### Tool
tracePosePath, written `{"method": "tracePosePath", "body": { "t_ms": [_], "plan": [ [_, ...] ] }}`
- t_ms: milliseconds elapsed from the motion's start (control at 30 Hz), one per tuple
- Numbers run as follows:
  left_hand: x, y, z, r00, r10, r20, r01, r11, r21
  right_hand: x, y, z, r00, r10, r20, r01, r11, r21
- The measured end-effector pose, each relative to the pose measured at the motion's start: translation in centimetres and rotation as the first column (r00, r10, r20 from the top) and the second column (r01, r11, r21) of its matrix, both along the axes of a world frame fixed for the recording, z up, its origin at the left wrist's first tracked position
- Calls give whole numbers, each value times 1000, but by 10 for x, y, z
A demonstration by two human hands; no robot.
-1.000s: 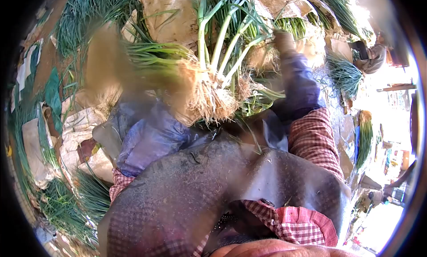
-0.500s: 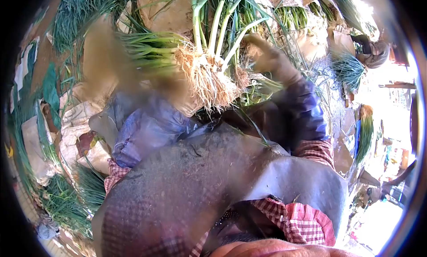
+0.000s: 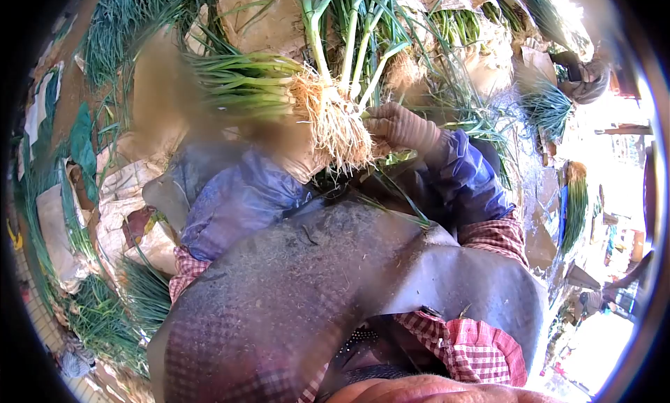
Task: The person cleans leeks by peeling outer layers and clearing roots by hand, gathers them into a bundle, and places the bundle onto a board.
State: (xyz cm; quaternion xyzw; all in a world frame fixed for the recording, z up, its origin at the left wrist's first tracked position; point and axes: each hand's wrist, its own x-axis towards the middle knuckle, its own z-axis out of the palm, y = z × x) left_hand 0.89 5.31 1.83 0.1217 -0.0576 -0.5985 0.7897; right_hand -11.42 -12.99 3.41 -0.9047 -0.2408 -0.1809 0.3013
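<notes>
A bunch of green onions [image 3: 258,82] lies sideways across my left hand [image 3: 296,159], its pale tangled roots [image 3: 338,127] facing right. A smear on the lens covers most of that hand, though it appears closed around the bunch from below. My right hand [image 3: 403,127], in a dirty brownish glove, is closed at the right side of the roots, with fingertips against the white base of a green onion stalk [image 3: 375,78]. Several thicker stalks [image 3: 349,43] stand upright behind the roots. Blue plastic sleeves cover both forearms.
A grey plastic apron [image 3: 293,263] covers my lap. Piles of green onions [image 3: 143,26] lie at upper left, with more bunches [image 3: 105,312] at lower left. Brown sacking [image 3: 262,26] covers ground ahead. Another bunch [image 3: 576,207] lies at right. A person [image 3: 590,82] is at upper right.
My right hand has come down and inward from the upper right to the base of the stalks. The bunch and my left forearm have shifted slightly right.
</notes>
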Motion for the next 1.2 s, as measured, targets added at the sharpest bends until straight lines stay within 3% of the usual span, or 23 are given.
{"method": "tracePosePath", "body": {
  "t_ms": [33,67,100,133,167,200,233,267,300,333,367,467,533,600,633,700,733,833,867,933,1067,1167,1200],
  "plan": [
    [3,2,-4,1000,18,-1,-18,1000,-26,1,1,15,856,-164,-491,259,957,132],
    [5,5,-9,999,36,-3,-36,998,-51,1,3,24,469,-179,-865,529,841,112],
    [7,10,-1,999,40,1,-40,993,-110,-5,-29,-44,483,-376,-791,504,858,-100],
    [9,15,7,999,44,5,-42,985,-168,-12,-39,-48,509,-499,-702,65,835,-546],
    [13,18,1,999,46,5,-45,985,-169,-18,-47,-51,597,-550,-584,-366,461,-808],
    [18,21,-11,998,56,30,-52,990,-129,-31,-61,-58,552,-552,-625,-147,673,-725],
    [21,19,-10,996,45,-82,-49,998,-40,-43,-74,-70,513,-535,-672,91,812,-577],
    [24,18,-9,979,54,-197,-45,998,49,-41,-75,-69,441,-482,-757,179,874,-452],
    [20,11,-12,994,108,22,-108,994,21,-32,-62,-48,375,-415,-829,279,903,-326],
    [17,3,-15,957,179,229,-182,983,-9,-30,-48,-23,447,-230,-865,484,875,18],
    [12,5,2,995,101,-9,-102,994,-38,-22,-25,11,557,-66,-828,615,702,358],
    [8,-4,-10,993,83,87,-84,996,5,-11,6,41,712,127,-690,606,383,697],
    [4,-2,-16,990,60,124,-62,998,10,3,9,10,773,-31,-634,546,542,639],
    [1,1,-25,990,42,136,-42,999,2,15,30,18,670,-48,-740,720,282,634],
    [-1,1,-28,962,55,269,-58,998,4,15,29,16,671,-49,-740,720,284,633],
    [-1,2,-31,849,81,521,-95,995,1,18,27,10,746,-314,-588,655,510,558],
    [-1,4,-33,769,88,634,-112,994,-3,21,29,10,717,-345,-605,693,442,569],
    [2,1,-26,984,-19,180,29,998,-54,24,25,-1,737,-471,-485,676,539,503],
    [7,2,-30,968,-182,171,197,978,-74,26,31,6,738,-504,-449,675,539,504],
    [2,4,-37,987,-148,70,142,986,83,28,24,-6,680,-520,-516,732,512,449],
    [11,-3,-69,954,-159,256,170,985,-23,35,25,-14,665,-506,-550,746,484,456],
    [-2,6,-1,975,-68,213,87,993,-81,41,10,-45,680,-506,-530,731,516,446],
    [-3,6,-2,956,-27,291,51,996,-77,40,9,-42,726,-629,-279,677,724,128]
  ]
}}
